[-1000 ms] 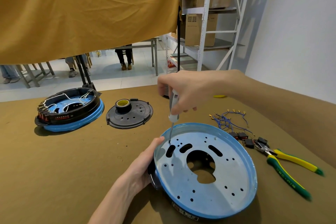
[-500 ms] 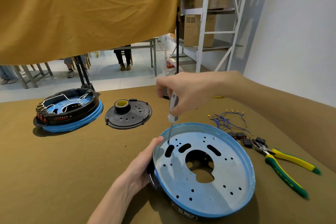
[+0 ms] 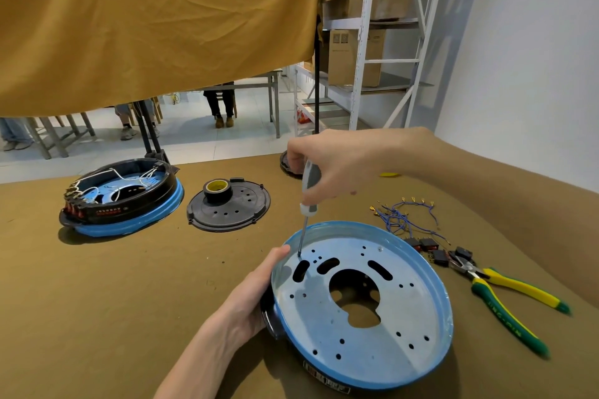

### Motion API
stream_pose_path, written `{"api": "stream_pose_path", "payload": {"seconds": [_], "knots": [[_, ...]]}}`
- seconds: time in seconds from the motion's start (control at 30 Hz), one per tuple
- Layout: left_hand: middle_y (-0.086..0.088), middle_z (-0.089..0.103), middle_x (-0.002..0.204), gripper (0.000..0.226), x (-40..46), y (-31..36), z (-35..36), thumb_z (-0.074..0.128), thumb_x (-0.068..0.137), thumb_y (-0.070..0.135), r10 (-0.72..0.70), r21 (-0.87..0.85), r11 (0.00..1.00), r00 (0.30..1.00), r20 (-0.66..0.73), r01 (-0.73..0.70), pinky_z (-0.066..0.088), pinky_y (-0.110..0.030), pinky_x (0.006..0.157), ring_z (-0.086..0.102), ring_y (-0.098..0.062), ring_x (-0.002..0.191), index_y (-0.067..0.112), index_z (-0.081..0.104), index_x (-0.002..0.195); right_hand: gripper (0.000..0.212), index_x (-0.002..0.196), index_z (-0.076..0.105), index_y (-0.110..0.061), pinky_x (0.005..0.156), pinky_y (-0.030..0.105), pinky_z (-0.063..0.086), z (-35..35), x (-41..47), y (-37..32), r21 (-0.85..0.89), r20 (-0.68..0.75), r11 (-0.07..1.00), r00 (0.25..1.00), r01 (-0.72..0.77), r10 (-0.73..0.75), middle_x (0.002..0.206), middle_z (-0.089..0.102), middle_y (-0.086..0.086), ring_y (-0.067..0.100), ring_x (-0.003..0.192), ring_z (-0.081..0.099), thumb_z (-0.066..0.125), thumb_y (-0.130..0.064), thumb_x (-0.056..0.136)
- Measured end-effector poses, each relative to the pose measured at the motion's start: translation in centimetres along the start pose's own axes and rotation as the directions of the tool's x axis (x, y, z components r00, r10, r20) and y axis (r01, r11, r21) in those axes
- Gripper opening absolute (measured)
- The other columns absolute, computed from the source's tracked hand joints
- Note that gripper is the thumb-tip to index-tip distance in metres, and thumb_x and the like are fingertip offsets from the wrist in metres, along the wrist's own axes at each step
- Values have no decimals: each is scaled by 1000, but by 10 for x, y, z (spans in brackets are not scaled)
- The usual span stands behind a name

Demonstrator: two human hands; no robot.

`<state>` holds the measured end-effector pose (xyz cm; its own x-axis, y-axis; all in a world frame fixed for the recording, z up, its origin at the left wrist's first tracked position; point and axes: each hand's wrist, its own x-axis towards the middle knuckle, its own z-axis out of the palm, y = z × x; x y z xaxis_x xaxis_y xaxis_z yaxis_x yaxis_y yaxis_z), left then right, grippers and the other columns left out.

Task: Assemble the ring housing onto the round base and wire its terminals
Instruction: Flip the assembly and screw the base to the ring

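Grip: your right hand (image 3: 337, 168) clamps the screwdriver (image 3: 308, 201) | left hand (image 3: 249, 298) holds the base (image 3: 359, 343) rim | tip down, near-upright, in a left-side hole.

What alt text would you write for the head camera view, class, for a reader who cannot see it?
A right hand drives a screwdriver into a hole of a blue-rimmed round metal base, which the left hand steadies at its edge. Pliers and blue wires lie to the right.
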<state>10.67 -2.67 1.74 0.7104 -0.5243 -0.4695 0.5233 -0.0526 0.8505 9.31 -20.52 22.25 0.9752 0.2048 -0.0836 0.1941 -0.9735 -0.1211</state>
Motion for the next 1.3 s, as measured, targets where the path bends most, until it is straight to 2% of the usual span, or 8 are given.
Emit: {"api": "stream_pose_path", "payload": {"seconds": [0.13, 0.33, 0.47, 0.6, 0.83, 1.03, 1.17, 1.3], "knots": [[-17, 78, 107, 61, 1, 0, 0, 72, 78, 66, -10, -9, 1000, 1000, -1, 10, 62, -37, 75, 77, -30, 88, 13, 79, 108, 21, 101, 56, -18, 44, 21, 52, 2, -1, -2, 21, -24, 1000, 1000, 14, -14, 74, 75, 4, 16, 51, 71, 65, -37, 99], [-16, 79, 104, 49, 3, -2, -3, 72, 79, 65, 4, -22, 1000, 1000, 20, -4, 61, -32, 64, 77, -27, 81, 18, 85, 87, 24, 100, 55, -19, 46, 25, 55, -2, -3, 0, 68, 39, 998, 999, 2, -4, 79, 75, 7, 18, 56, 73, 72, -34, 93], [-16, 79, 104, 51, 5, -3, -2, 72, 78, 66, 11, -26, 1000, 1000, 19, -10, 61, -32, 64, 77, -28, 82, 17, 84, 86, 40, 93, 61, -14, 42, 24, 53, 2, 1, -2, -70, -80, 997, 996, -45, 39, 62, 72, 2, 14, 45, 68, 62, -54, 96], [-15, 79, 104, 53, 6, -3, -2, 72, 75, 68, 22, -13, 1000, 1000, 20, -21, 61, -32, 65, 77, -27, 82, 18, 84, 88, 26, 102, 54, -18, 43, 23, 53, -1, -1, -1, 42, -22, 999, 1000, 4, -3, 72, 72, 0, 15, 51, 71, 70, -37, 95], [-15, 79, 104, 55, 6, -3, -2, 73, 71, 68, 22, -17, 1000, 1000, 22, -21, 62, -33, 68, 77, -27, 83, 18, 84, 89, 27, 103, 55, -20, 46, 24, 56, 2, -1, -2, 4, -46, 1000, 999, 5, -5, 79, 70, -3, 13, 53, 70, 68, -42, 96], [-17, 78, 106, 62, 6, -3, -3, 75, 72, 67, 8, -19, 1000, 1000, 22, -7, 61, -32, 65, 77, -29, 84, 13, 81, 102, 36, 95, 57, -20, 39, 20, 49, 8, -2, -4, -30, -123, 1000, 992, -1, -2, 63, 70, -1, 10, 44, 66, 62, -56, 96], [-16, 79, 105, 61, 7, -3, -3, 76, 67, 68, 12, -10, 1000, 1000, 20, -12, 62, -34, 66, 78, -28, 83, 15, 83, 97, 25, 95, 56, -22, 39, 20, 48, 6, -7, -3, 32, -51, 999, 999, 2, 0, 57, 69, -7, 10, 44, 67, 70, -42, 94], [-14, 79, 104, 50, 5, -3, -3, 71, 75, 69, 17, -21, 1000, 1000, 17, -17, 62, -34, 67, 78, -27, 84, 22, 84, 87, 44, 89, 62, -11, 45, 29, 57, 6, -4, -5, -60, -114, 997, 993, -48, 41, 57, 70, 3, 14, 41, 66, 60, -54, 98]]}}
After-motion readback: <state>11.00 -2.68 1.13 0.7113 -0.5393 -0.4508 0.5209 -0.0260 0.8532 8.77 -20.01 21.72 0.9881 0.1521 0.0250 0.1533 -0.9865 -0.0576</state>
